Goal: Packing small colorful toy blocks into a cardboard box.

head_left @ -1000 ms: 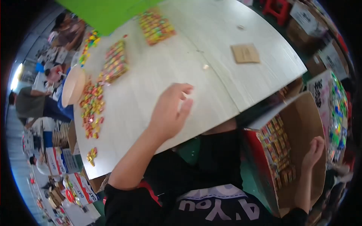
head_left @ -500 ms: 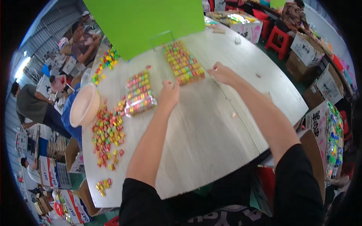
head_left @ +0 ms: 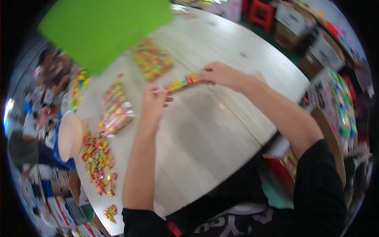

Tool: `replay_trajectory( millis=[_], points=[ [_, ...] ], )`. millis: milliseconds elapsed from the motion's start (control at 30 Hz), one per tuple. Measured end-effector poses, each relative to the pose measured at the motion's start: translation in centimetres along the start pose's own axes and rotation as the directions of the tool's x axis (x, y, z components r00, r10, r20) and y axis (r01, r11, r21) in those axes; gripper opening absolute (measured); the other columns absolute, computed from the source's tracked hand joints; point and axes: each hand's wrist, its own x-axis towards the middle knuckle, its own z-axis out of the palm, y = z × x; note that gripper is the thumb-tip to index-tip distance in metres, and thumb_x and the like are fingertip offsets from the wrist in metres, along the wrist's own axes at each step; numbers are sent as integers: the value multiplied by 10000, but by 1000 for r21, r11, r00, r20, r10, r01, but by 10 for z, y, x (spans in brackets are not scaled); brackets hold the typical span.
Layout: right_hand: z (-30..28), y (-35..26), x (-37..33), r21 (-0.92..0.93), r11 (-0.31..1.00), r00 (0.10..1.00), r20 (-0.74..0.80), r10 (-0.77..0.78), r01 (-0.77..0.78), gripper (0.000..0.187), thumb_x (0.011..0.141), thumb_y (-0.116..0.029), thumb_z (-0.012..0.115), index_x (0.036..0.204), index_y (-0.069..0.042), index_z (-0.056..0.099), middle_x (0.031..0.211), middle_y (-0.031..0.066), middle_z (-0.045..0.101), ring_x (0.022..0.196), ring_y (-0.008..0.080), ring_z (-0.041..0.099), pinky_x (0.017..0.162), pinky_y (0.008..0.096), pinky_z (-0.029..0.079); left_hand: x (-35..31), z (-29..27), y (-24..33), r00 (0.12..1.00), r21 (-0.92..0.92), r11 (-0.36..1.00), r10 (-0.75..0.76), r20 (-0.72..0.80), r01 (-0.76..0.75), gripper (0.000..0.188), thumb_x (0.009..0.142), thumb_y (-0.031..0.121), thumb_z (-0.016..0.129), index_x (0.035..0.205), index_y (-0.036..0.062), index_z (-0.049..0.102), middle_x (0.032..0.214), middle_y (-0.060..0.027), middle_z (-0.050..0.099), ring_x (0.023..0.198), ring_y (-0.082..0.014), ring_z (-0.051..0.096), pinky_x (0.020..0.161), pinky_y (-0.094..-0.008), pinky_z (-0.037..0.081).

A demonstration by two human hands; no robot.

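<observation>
A row of small wrapped candies (head_left: 182, 83), yellow, green and red, stretches between my two hands above the table. My left hand (head_left: 155, 99) pinches its left end, and my right hand (head_left: 219, 76) grips the right end. Just beyond lies a block of candy rows (head_left: 153, 61), set side by side on the table. Left of my left hand is another block of candies (head_left: 114, 104), with shiny clear wrap at its near end. Loose candies (head_left: 96, 152) are heaped nearer to me on the left. Motion blurs the picture.
A pale pink basin (head_left: 70, 134) stands at the table's left edge. Behind the blocks rises a green board (head_left: 106, 31). More loose candies (head_left: 80, 85) lie at the far left. Cardboard boxes (head_left: 294, 29) and a red stool (head_left: 260, 15) stand beyond the table. Other people are at the left.
Both hands now hold a candy row, away from the near end of the far block. My view has turned, so the table's things appear shifted left.
</observation>
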Motion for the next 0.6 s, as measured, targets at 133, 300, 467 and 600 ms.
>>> replay_trajectory(
  millis=[133, 300, 467, 600],
  points=[
    [-37, 27, -129, 197, 980, 1000, -11, 0, 2, 384, 925, -395, 634, 1087, -47, 633, 899, 0, 598, 798, 57, 516, 691, 216, 431, -46, 63, 41, 976, -64, 994, 104, 193, -94, 430, 952, 213, 615, 1239, -42, 422, 998, -141, 636, 841, -188, 653, 759, -299, 514],
    [-86, 87, -313, 239, 971, 993, -110, 31, -4, 465, 880, -410, 668, 1096, -1, 622, 926, 51, 636, 858, 86, 575, 738, 234, 465, -106, 196, 92, 799, -94, 985, 173, 576, -145, 388, 933, 151, 618, 1222, -54, 461, 1005, -126, 631, 836, -166, 632, 793, -274, 496],
    [-96, 132, -464, 462, 877, 977, -90, 194, -132, 474, 887, -287, 690, 1228, 24, 585, 1040, 48, 669, 911, 79, 606, 813, 236, 499, -169, 324, 107, 484, -189, 966, 253, 838, -178, 319, 955, 166, 591, 1203, -11, 495, 960, -71, 629, 848, -122, 602, 780, -253, 470],
    [-73, 175, -534, 675, 704, 915, -106, 390, -222, 538, 872, -236, 693, 1300, 40, 520, 1137, 55, 649, 1010, 80, 592, 876, 260, 495, -199, 400, 81, 310, -118, 936, 226, 923, -332, 279, 956, 189, 601, 1142, -4, 522, 956, -61, 629, 839, -126, 603, 755, -267, 486]
  ],
)
